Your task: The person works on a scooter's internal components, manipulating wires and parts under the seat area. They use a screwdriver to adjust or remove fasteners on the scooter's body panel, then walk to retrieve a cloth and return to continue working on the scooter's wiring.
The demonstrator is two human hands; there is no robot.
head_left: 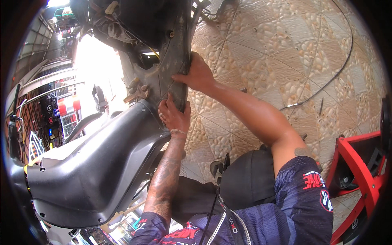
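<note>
A motor scooter's worn grey plastic body panel (157, 83) runs down from the dark upper bodywork. My right hand (199, 73) is closed round its right edge, thumb on the face and the other fingers hidden behind. Just below, my left hand (175, 114) grips the panel's lower part, fingers bent against its face and thumb by the right edge. Next to my left hand, a large glossy black scooter cover (110, 163) spreads to the lower left. A rusty metal bracket (136, 94) shows left of the grey panel, and a yellow wire (154, 53) above it.
Stone-patterned floor tiles (265, 53) lie to the right, with a black cable (347, 61) curving across them. A thin dark tool (321, 106) lies there too. At the lower right stands a red metal frame (355, 159). Shop shelves fill the far left.
</note>
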